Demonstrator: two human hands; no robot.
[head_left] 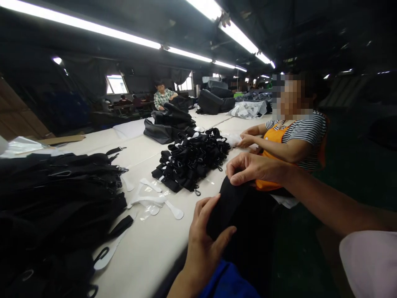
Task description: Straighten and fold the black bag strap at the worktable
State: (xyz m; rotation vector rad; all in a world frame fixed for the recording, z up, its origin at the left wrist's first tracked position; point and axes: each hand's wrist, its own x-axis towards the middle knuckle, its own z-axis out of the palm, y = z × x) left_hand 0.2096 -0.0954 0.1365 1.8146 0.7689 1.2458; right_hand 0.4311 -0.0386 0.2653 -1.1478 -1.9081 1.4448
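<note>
Long white table (161, 244) | left hand (203, 236) grips black strap (228, 205) | right hand (251, 167) pinches its top

Webbing strap (228, 207): solid black. Table top (155, 248): plain off-white. Middle strap heap (192, 159) and left strap heap (56, 198): black. Plastic tabs (155, 200): white, some clear. Co-worker's shirt (305, 132): black-white stripes; apron (274, 136): orange. Far person's shirt (161, 98): green-white check. Bags (167, 124): black. Cardboard (62, 139): brown. Bottom cloth (229, 283): blue. Own sleeve (369, 260): pale pink.
</note>
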